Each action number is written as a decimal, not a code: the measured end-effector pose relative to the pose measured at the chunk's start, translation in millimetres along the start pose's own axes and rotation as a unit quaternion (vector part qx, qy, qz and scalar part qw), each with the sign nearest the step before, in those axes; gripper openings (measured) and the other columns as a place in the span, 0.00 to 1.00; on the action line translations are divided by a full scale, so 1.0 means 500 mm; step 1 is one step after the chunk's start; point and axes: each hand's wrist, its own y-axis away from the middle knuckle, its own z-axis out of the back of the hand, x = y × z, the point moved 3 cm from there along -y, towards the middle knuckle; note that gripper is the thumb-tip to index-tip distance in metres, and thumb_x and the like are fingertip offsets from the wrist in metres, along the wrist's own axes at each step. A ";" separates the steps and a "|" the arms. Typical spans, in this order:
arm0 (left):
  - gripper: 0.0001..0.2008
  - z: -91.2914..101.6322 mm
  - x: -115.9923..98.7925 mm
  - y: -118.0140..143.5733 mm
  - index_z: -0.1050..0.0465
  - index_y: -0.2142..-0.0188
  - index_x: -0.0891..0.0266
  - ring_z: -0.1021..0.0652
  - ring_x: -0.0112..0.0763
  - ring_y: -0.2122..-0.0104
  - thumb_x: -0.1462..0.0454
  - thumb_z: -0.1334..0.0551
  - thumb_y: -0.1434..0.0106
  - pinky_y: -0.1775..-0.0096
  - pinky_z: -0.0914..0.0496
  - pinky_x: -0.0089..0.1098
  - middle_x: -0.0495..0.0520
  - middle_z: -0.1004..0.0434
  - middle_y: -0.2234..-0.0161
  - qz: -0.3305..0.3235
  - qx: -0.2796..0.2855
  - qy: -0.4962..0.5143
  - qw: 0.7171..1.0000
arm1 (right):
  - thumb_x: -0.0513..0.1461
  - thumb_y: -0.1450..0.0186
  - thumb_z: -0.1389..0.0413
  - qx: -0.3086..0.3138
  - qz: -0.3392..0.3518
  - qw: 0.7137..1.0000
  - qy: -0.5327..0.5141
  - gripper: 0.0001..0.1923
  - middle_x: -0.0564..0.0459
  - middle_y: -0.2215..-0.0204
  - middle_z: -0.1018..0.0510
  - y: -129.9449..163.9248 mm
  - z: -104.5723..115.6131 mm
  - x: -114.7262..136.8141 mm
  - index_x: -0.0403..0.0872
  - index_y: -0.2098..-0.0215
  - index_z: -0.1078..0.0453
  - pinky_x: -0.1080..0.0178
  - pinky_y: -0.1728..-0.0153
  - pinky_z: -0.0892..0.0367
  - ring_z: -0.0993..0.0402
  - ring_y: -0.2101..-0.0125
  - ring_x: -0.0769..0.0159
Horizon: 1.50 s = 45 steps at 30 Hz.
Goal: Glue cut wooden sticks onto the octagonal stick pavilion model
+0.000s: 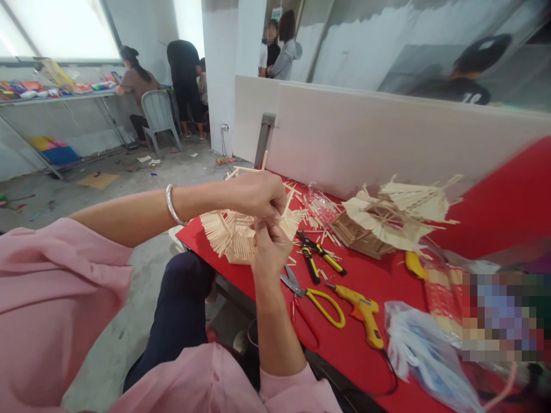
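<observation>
While held up over the near corner of the red table (370,275), stick panel (232,232) in both hands. Left hand (253,195) closed over panel's top edge, fingers curled down, silver bracelet (172,205) on wrist. Right hand (269,244) below it, fingertips pinched on a thin stick (287,202) at panel's right edge; stick tilted, upper end poking past the left hand. Hands touching each other. Panel made of pale sticks laid side by side, fanned, partly hidden behind hands.

On table, right of hands: pliers with black-and-yellow handles (318,255), loose stick offcuts scattered around them. Nearer: yellow-handled scissors (316,298), blades toward the hands. Just beside those, yellow glue gun (364,312), cord trailing to table edge. Farther back, larger stick roof model (391,215), well apart from hands. Clear plastic bag (426,350) at near right. White partition (365,135) along table's far side. Grey plastic chair (159,115) and people standing far left, backs turned.
</observation>
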 end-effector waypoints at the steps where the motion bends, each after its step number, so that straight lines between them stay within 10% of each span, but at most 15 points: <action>1: 0.07 0.002 -0.003 0.001 0.18 0.69 0.59 0.28 0.26 0.73 0.64 0.36 0.46 0.70 0.42 0.30 0.48 0.20 0.73 0.000 0.001 -0.006 1.000 | 0.52 0.43 0.38 0.000 0.000 1.000 0.000 0.21 0.53 0.75 0.23 0.000 0.000 0.000 0.44 0.65 0.20 0.65 0.73 0.36 0.33 0.75 0.71; 17: 0.11 -0.030 0.012 0.022 0.21 0.72 0.56 0.28 0.27 0.71 0.68 0.43 0.42 0.67 0.40 0.29 0.46 0.22 0.74 -0.064 -0.027 -0.107 0.992 | 0.51 0.43 0.40 0.055 -0.028 0.998 0.033 0.18 0.61 0.85 0.36 0.004 0.006 0.010 0.44 0.76 0.25 0.68 0.78 0.43 0.44 0.81 0.75; 27: 0.15 -0.036 -0.005 0.027 0.19 0.61 0.57 0.24 0.32 0.64 0.67 0.45 0.39 0.63 0.36 0.31 0.52 0.18 0.65 -0.025 -0.034 -0.141 0.989 | 0.44 0.35 0.42 0.046 0.133 0.976 0.168 0.10 0.54 0.71 0.19 0.052 0.109 0.074 0.48 0.63 0.20 0.65 0.66 0.30 0.26 0.70 0.69; 33: 0.15 -0.041 -0.019 0.032 0.20 0.59 0.60 0.23 0.34 0.62 0.66 0.46 0.36 0.64 0.36 0.32 0.55 0.19 0.61 0.001 -0.013 -0.164 0.986 | 0.43 0.33 0.45 -0.053 0.288 0.903 0.315 0.12 0.49 0.64 0.20 0.011 0.136 0.092 0.48 0.56 0.22 0.66 0.70 0.31 0.28 0.71 0.70; 45: 0.13 -0.045 -0.036 0.045 0.23 0.69 0.62 0.26 0.27 0.71 0.71 0.47 0.38 0.72 0.43 0.29 0.52 0.22 0.67 -0.025 -0.005 -0.210 0.977 | 0.42 0.30 0.47 0.009 0.323 0.885 0.335 0.13 0.48 0.65 0.18 -0.021 0.123 0.093 0.48 0.57 0.21 0.60 0.60 0.29 0.24 0.64 0.64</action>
